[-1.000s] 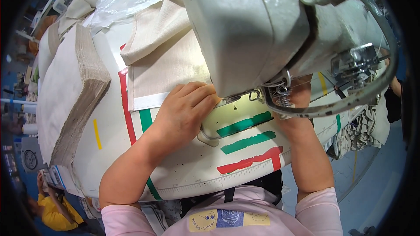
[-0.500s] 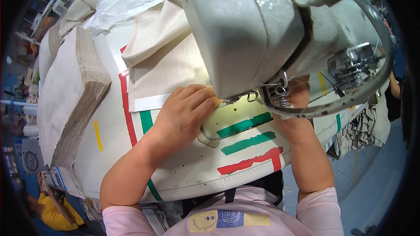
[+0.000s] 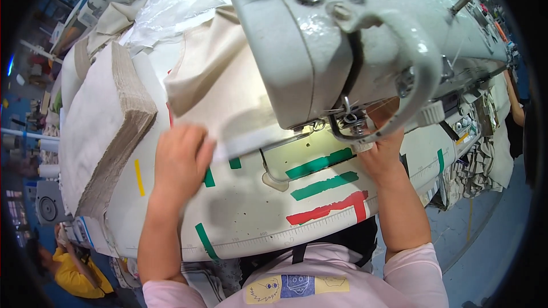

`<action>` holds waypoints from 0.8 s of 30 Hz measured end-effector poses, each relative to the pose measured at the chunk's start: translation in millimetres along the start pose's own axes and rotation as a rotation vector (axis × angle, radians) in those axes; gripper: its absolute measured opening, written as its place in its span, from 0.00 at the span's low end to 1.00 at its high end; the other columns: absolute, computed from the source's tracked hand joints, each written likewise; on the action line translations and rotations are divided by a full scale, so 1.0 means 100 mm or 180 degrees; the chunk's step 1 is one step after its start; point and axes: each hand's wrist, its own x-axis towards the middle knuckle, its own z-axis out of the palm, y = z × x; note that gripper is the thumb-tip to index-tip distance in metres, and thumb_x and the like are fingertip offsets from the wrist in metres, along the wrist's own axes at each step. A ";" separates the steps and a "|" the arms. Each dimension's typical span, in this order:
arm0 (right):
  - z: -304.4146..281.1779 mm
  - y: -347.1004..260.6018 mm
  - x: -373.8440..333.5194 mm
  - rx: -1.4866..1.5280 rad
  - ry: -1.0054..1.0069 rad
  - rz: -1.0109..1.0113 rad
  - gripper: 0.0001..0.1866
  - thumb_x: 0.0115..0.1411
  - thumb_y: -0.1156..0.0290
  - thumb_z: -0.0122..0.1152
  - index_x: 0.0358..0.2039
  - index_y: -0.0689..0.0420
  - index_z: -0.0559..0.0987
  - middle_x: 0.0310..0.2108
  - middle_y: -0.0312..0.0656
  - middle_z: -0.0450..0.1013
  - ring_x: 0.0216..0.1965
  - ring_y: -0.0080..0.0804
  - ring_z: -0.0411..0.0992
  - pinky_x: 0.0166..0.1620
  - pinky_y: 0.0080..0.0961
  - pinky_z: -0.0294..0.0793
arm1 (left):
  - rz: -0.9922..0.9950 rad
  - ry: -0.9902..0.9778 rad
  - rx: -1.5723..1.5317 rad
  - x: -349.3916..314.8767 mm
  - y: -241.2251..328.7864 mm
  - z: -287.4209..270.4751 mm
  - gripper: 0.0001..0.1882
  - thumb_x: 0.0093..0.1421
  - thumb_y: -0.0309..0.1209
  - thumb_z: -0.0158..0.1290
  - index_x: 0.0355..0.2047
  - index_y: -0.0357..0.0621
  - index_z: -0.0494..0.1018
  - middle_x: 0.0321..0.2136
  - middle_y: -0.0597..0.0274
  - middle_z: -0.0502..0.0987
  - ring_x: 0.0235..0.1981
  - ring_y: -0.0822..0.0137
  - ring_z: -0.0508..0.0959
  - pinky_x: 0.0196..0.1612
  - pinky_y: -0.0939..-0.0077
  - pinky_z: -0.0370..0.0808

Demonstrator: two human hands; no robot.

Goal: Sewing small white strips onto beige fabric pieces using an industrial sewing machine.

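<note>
A beige fabric panel with a white strip along its near edge lies left of and under the head of a white sewing machine. My left hand is at the panel's near left corner, slightly blurred, with its fingers bent close together. Whether they grip the cloth is hidden. At the right of the needle area, my right hand reaches in behind the machine's curved metal bar. Its fingers are covered by the machine parts. Light falls on the metal plate below the needle.
A thick stack of beige cut cloth stands on the left. Clear plastic sheeting lies at the back. Green tape and red tape mark the white table. Bunched cloth hangs at the right. A person in yellow is at lower left.
My left hand has moved left, away from the needle to the panel's left end. The panel's strip edge now slants and its left end is blurred. More of the machine's top shows.
</note>
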 end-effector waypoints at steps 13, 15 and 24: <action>0.05 0.05 -0.06 0.0171 -0.0128 0.0314 0.05 0.46 0.80 0.61 0.25 0.56 0.78 0.24 0.40 0.73 0.29 0.40 0.69 0.44 0.34 0.63 | 0.1426 -0.0059 -0.0590 0.13 0.84 0.31 0.23 0.56 0.32 0.58 0.53 0.40 0.71 0.50 0.48 0.73 0.49 0.47 0.74 0.53 0.53 0.71; 0.08 0.05 -0.06 0.0065 -0.0013 0.0136 0.06 0.46 0.80 0.61 0.25 0.56 0.78 0.25 0.41 0.74 0.29 0.41 0.70 0.43 0.35 0.64 | 0.1179 -0.0292 -0.0674 0.16 0.76 0.37 0.26 0.55 0.34 0.59 0.54 0.40 0.70 0.52 0.47 0.70 0.56 0.48 0.70 0.58 0.54 0.68; 0.03 0.40 -0.34 -0.0788 -0.0878 0.0140 0.13 0.49 0.83 0.66 0.38 0.60 0.80 0.37 0.38 0.77 0.38 0.27 0.77 0.41 0.23 0.77 | 0.0938 -0.0661 -0.0848 0.15 0.71 0.40 0.31 0.54 0.40 0.61 0.58 0.44 0.70 0.58 0.45 0.66 0.64 0.48 0.63 0.65 0.53 0.61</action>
